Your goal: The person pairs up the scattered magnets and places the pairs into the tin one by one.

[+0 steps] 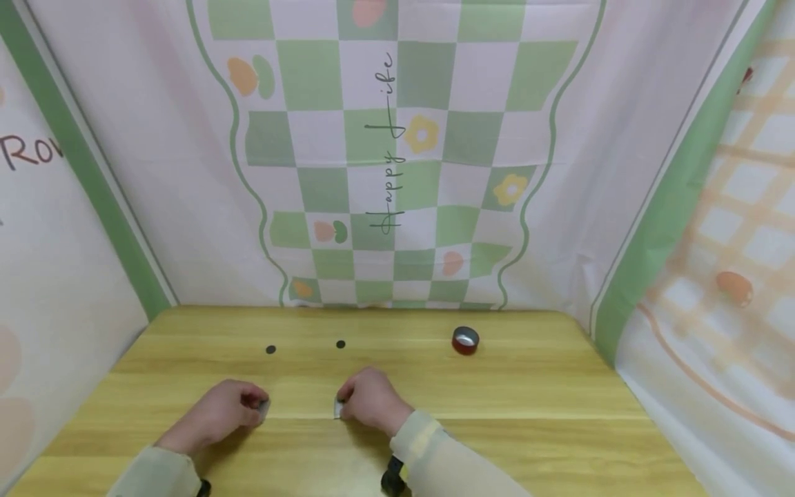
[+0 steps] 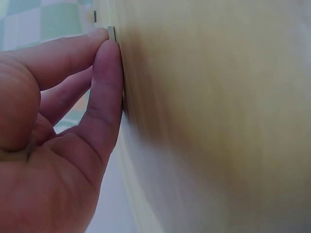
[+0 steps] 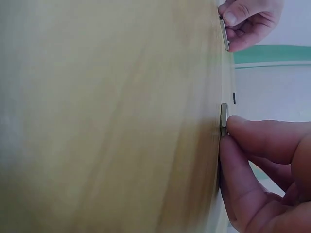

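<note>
My left hand (image 1: 226, 412) is low over the wooden table, thumb and fingertips pinching a small flat silvery piece (image 1: 263, 411). In the left wrist view only the end of that piece (image 2: 112, 33) shows past the fingertips, right at the tabletop. To the right, my right hand (image 1: 375, 400) pinches a second flat silvery piece (image 1: 338, 408). Seen from the right wrist, this piece (image 3: 224, 115) is a thin bar with rounded corners, lying along the table surface. Two black discs lie beyond the hands, a left one (image 1: 270, 349) and a right one (image 1: 340, 344).
A dark red and black ring-shaped roll (image 1: 465, 340), like tape, stands at the back right of the table (image 1: 546, 386). A green-and-white checked cloth (image 1: 428, 186) hangs behind the table's far edge, with more printed cloth at both sides.
</note>
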`<action>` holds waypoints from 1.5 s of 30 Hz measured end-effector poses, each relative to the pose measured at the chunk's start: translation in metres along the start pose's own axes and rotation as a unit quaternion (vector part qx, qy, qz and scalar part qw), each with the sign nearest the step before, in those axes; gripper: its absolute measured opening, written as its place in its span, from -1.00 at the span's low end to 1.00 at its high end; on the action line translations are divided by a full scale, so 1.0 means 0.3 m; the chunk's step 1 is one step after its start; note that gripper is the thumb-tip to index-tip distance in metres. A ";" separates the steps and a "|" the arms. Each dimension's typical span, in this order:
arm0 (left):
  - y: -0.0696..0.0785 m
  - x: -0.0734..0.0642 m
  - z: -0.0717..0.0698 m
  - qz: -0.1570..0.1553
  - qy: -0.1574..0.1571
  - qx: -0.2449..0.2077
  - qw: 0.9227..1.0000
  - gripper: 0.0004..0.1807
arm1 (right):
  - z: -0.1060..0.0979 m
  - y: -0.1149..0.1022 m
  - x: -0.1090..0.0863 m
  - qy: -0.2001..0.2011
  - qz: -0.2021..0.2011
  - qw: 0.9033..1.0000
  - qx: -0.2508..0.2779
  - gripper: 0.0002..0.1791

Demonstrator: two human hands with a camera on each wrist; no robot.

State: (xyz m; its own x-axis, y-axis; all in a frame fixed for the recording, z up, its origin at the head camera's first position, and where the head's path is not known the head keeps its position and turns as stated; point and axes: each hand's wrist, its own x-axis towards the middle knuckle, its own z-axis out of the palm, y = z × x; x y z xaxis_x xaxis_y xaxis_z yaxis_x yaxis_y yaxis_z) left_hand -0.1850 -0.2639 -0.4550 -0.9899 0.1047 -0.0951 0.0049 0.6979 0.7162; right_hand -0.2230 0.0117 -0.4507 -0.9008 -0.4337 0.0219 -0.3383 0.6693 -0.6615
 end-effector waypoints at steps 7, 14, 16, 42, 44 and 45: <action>0.048 -0.010 0.037 0.027 0.001 0.039 0.999 -0.66 | 0.007 -0.029 -0.002 -0.004 0.005 1.000 -0.025 -0.78; 0.102 -0.009 0.094 0.019 -0.002 0.034 0.999 -0.73 | 0.019 -0.040 -0.005 -0.009 -0.002 1.000 -0.014 -0.77; 0.116 -0.009 0.109 0.027 0.000 0.027 0.999 -0.74 | 0.021 -0.042 -0.005 -0.009 -0.002 1.000 -0.011 -0.77; 0.184 0.001 0.194 0.104 -0.031 -0.006 0.994 -0.66 | 0.036 -0.059 -0.013 -0.016 -0.001 1.000 0.013 -0.78; 0.186 0.000 0.191 0.104 -0.038 -0.006 0.994 -0.62 | 0.035 -0.059 -0.013 -0.017 0.001 1.000 0.011 -0.79; 0.186 -0.001 0.189 0.105 -0.041 -0.005 0.994 -0.60 | 0.035 -0.060 -0.014 -0.019 0.003 1.000 0.012 -0.79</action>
State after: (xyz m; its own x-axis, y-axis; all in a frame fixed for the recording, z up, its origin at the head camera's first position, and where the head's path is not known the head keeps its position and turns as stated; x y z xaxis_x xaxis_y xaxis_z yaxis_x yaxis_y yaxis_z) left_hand -0.1765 -0.1846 -0.4542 -0.9524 0.3049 0.0006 0.2077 0.6474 0.7333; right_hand -0.2103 -0.0049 -0.4469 -0.8916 -0.4528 -0.0092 -0.3266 0.6568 -0.6797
